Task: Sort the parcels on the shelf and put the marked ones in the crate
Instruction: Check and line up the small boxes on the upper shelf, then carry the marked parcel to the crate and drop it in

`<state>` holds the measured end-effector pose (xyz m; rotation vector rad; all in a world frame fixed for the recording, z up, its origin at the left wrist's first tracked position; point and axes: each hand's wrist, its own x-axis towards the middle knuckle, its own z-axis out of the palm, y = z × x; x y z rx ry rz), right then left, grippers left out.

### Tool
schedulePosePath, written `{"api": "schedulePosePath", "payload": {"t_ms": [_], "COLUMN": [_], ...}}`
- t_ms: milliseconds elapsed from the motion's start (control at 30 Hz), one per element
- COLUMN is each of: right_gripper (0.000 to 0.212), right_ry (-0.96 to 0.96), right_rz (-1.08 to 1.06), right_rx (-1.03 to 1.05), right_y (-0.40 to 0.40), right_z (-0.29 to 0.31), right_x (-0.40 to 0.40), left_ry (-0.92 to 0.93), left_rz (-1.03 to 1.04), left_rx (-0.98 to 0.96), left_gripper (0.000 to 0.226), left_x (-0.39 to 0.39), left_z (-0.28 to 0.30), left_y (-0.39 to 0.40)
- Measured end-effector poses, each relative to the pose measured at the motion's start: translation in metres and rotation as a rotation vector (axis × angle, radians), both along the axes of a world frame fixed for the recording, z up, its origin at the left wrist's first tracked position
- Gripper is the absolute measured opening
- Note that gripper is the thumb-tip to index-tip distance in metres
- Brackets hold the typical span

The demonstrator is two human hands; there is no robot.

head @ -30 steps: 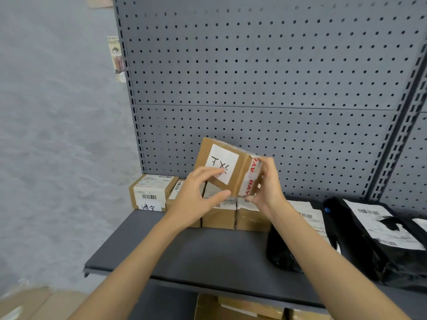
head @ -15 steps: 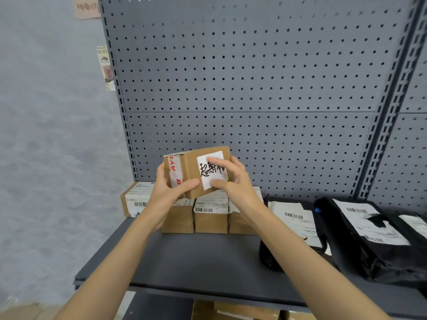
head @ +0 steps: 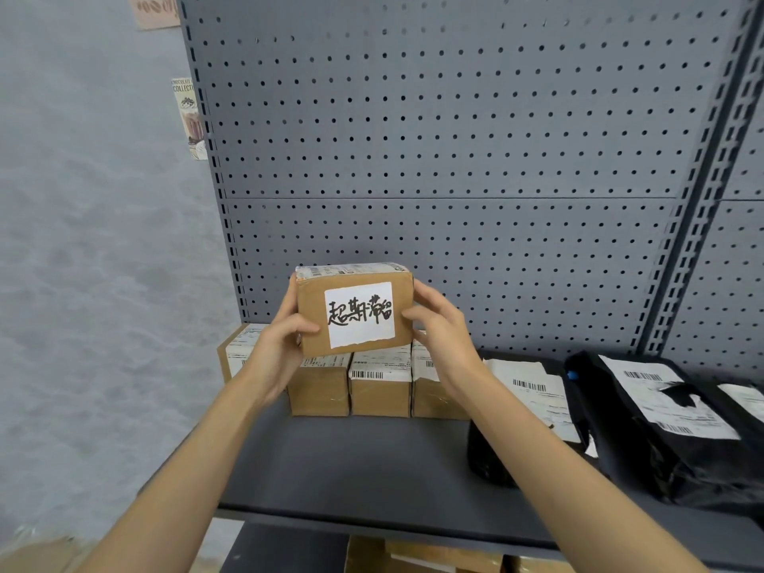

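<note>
I hold a small brown cardboard parcel (head: 316,320) up in front of me, above the shelf. A white label with black handwritten characters faces me squarely. My left hand (head: 277,341) grips its left edge, thumb across the front. My right hand (head: 440,328) grips its right edge. Under it, a row of similar brown parcels (head: 380,390) with barcode labels stands at the back of the dark grey shelf (head: 351,469). No crate is in view.
Black plastic mailer bags (head: 669,432) with white shipping labels lie on the right part of the shelf. A grey pegboard (head: 454,138) backs the shelf. More cardboard boxes (head: 426,558) sit on the level below. Brown cardboard (head: 37,556) shows at the bottom left.
I have turned the parcel in both hands, so the handwritten label now faces me upright and level. My hands moved to its left and right edges.
</note>
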<state>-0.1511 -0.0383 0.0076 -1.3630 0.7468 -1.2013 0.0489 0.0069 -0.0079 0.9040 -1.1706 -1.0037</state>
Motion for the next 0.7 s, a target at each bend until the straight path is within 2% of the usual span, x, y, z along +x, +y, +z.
{"api": "schedulePosePath", "payload": {"t_ms": [100,267,467,600,700], "right_gripper": [0.044,0.06,0.066,0.063,0.061], "right_ry": [-0.038,0.011,-0.022,-0.09,-0.123], "right_rz": [-0.012,-0.07,-0.24,-0.352,-0.465], "right_rx": [0.039,0.039,0.06,0.059,0.058], "right_y": [0.003,0.008,0.021,0.044,0.066], "right_z": [-0.001,-0.006,-0.01,-0.013,-0.018], "right_x": [0.0,-0.015,-0.064,-0.102,-0.131], "left_ry": [-0.026,-0.043,-0.093,-0.007,-0.044], "left_rz": [0.021,0.067,-0.059,-0.175,-0.246], "left_rx": [0.024,0.02,-0.027,-0.031,0.001], "left_gripper": [0.077,0.07,0.071,0.049,0.035], "left_x": [-0.006,-0.03,-0.087,-0.132,-0.169], "left_z": [-0.003,0.001,0.009,0.01,0.008], "left_y": [-0.004,-0.012,-0.019,-0.024,-0.026]}}
